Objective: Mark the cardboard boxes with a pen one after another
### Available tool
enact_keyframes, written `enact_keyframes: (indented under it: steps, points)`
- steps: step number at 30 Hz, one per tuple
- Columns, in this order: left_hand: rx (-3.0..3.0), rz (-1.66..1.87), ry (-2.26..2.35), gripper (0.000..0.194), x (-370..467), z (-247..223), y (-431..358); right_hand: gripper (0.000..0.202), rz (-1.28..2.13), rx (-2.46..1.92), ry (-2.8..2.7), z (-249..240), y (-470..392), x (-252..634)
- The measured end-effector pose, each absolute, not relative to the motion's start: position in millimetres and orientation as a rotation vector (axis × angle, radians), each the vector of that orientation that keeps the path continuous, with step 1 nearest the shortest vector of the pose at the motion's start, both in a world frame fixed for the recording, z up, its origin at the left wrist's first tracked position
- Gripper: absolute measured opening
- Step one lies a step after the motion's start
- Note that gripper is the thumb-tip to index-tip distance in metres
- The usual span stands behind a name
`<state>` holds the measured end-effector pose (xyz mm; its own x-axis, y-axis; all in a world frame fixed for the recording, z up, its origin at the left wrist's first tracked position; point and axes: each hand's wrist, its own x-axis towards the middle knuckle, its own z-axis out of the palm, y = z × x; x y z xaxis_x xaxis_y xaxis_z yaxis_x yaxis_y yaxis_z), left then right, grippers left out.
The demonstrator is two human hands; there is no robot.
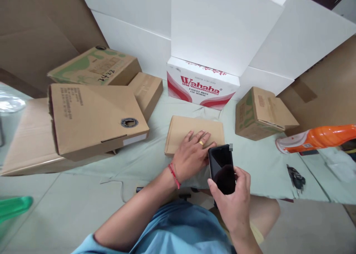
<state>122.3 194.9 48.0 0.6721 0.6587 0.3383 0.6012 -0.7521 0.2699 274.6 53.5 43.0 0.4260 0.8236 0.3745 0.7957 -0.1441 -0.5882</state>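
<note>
A flat brown cardboard box [180,129] lies on the table in front of me. My left hand [191,154] rests on its top with the fingers spread, a ring on one finger and a red cord at the wrist. In my right hand [236,198] is a black smartphone [221,168], its dark screen facing me, gripped along its lower part by thumb and fingers. The phone is just right of my left hand, near the box's front right corner.
Several cardboard boxes [94,116] are stacked at left. Behind stands a white and red Wahaha carton [201,85]. To the right are a small box [253,116], an orange bottle [317,137] lying down and keys [296,178]. A green plastic object [15,207] shows at lower left.
</note>
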Motion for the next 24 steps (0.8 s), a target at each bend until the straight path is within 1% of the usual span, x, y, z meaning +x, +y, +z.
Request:
enact_keyframes:
  steps: [7, 12, 16, 20, 21, 24]
  points:
    - [2.743, 0.617, 1.041, 0.043, 121.5, 50.6, 194.9, 0.077, 0.032, -1.974, -1.353, 44.1, 49.3, 274.8]
    - [2.748, 0.591, 1.032, 0.051, 120.3, 46.7, 195.1, 0.086, 0.030, -2.128, -1.211, 43.2, 53.0, 307.5]
    - [2.770, 0.533, 0.896, 0.050, 113.9, 46.3, 196.2, 0.092, 0.094, -2.380, -1.061, 26.7, 55.6, 364.3]
    - [2.738, 0.440, 0.747, 0.034, 96.3, 55.1, 195.2, 0.097, 0.304, -2.570, -1.125, 1.6, 48.9, 403.7]
    - [2.717, 0.424, 0.728, 0.033, 90.0, 57.6, 194.5, 0.098, 0.331, -2.582, -1.155, -3.8, 46.5, 405.9]
    - [2.652, 0.397, 0.680, 0.045, 68.4, 62.5, 192.8, 0.096, 0.284, -2.592, -1.245, -14.9, 42.5, 397.1]
